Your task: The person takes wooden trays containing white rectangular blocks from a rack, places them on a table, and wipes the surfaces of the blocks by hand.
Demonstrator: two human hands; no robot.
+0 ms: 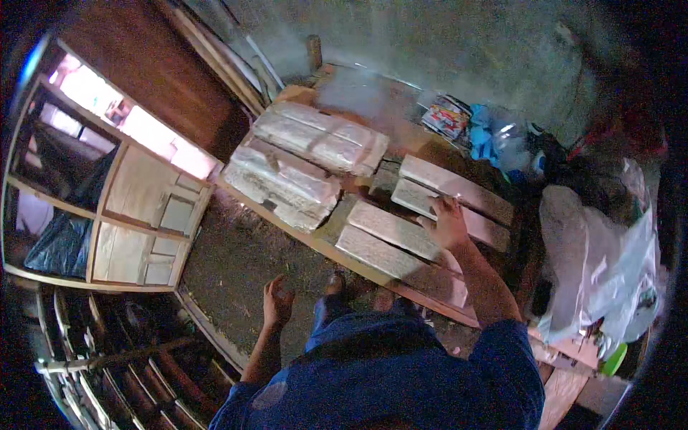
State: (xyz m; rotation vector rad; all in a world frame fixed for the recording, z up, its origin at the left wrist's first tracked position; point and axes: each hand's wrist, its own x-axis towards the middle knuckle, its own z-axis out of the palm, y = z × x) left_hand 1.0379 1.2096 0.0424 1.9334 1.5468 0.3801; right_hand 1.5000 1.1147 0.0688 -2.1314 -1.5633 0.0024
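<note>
My right hand [447, 221] is over the right part of a low wooden table [252, 201], its fingers spread. The fingertips are at a long pale slab [416, 198]; I cannot tell whether they press on it. Beyond it lies another slab [457, 189], and nearer me are two more, a middle slab [398, 228] and a front slab [384, 258]. On the table's left part sit two wider bundles, a far bundle [320, 137] and a near bundle [282, 183], which look wrapped in shiny clear plastic. Low on my left side, my left hand [278, 302] hangs above the floor, empty with fingers apart.
A printed packet [446, 117] and a blue plastic bag [484, 134] lie along the back wall [430, 48]. Crumpled clear plastic sheeting [607, 258] is piled at right. To the left stand a wooden-framed panel [134, 199] and a slatted rack [134, 371]. Dark floor [231, 258] lies between.
</note>
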